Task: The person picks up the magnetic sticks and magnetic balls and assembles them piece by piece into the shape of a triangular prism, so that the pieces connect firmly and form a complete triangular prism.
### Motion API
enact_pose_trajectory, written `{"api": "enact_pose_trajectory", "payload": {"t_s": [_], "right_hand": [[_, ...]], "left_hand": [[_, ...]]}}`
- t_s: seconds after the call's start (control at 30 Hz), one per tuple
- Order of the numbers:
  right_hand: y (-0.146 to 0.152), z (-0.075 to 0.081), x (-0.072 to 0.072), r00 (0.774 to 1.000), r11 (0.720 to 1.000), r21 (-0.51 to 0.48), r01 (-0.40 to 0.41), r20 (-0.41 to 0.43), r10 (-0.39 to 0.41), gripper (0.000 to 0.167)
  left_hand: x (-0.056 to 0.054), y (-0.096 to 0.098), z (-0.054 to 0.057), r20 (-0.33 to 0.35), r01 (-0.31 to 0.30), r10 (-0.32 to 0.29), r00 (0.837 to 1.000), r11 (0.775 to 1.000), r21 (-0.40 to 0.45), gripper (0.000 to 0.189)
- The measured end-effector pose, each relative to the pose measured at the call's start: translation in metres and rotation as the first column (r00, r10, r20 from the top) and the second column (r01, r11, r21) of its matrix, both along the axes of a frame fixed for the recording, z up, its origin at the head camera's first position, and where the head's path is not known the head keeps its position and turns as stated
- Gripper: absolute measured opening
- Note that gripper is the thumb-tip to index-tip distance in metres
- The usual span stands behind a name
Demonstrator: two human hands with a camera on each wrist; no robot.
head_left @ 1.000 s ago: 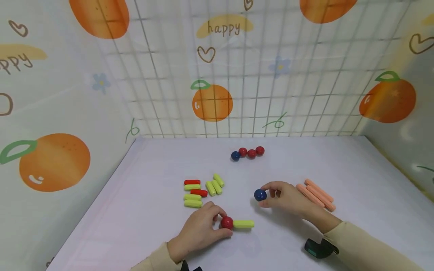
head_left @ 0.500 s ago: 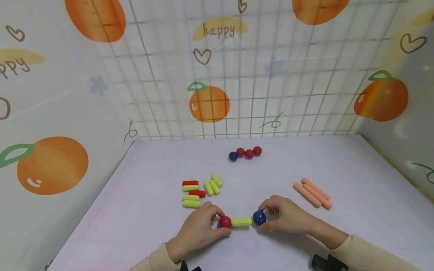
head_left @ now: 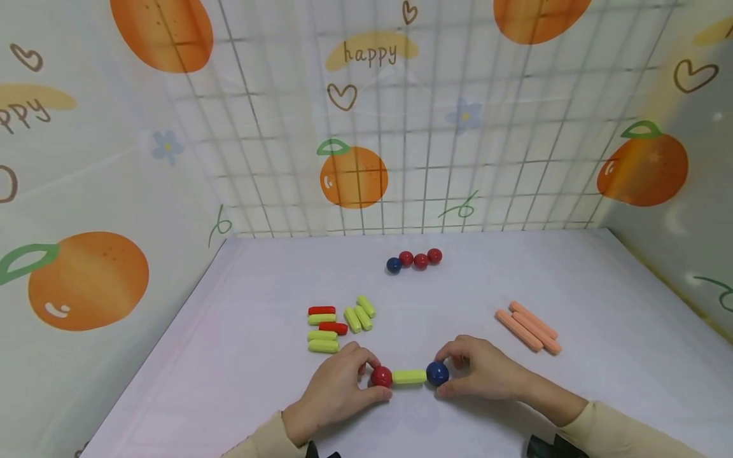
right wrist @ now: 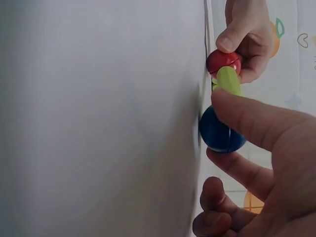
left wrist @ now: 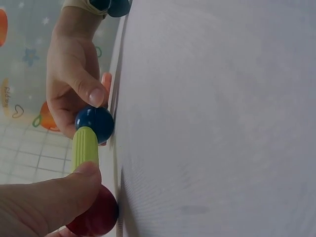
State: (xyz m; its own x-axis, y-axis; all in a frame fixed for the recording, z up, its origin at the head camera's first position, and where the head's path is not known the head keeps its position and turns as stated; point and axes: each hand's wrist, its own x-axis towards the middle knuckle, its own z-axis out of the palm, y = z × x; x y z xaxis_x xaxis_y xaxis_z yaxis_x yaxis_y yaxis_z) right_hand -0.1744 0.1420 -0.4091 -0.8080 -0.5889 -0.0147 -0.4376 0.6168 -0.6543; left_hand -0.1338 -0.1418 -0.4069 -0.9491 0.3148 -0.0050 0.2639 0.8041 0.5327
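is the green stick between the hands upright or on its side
On its side: the green stick runs lengthwise from the red ball to the blue ball.

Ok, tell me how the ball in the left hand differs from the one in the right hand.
The left hand pinches a red ball; the right hand pinches a blue ball. In the head view, the red ball is at the left end of the green stick, the blue ball at its right end. Both are round and glossy.
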Motion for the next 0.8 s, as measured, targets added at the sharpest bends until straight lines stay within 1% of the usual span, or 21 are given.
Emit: {"api": "enact_pose_trajectory", "payload": {"t_s": [0.43, 0.67, 0.8], "right_hand": [[-0.0033, 0.0017, 0.0027, 1.000, 1.000, -0.018, -0.009, 0.007, 0.010, 0.038], [-0.0016, 0.0023, 0.0055, 1.000, 1.000, 0.022, 0.013, 0.015, -0.013, 0.038], [-0.0018, 0.0028, 0.0065, 1.000, 1.000, 0.017, 0.006, 0.005, -0.006, 0.038]], "left_hand": [[0.0004, -0.0011, -0.0006, -0.019, 0.006, -0.006, 1.000, 1.000, -0.006, 0.040], [0.0002, 0.0022, 0.0004, 0.005, 0.004, -0.004, 1.000, 1.000, 0.006, 0.042], [0.0007, 0.0018, 0.0010, 0.013, 0.007, -0.007, 1.000, 1.000, 0.001, 0.044]]}}
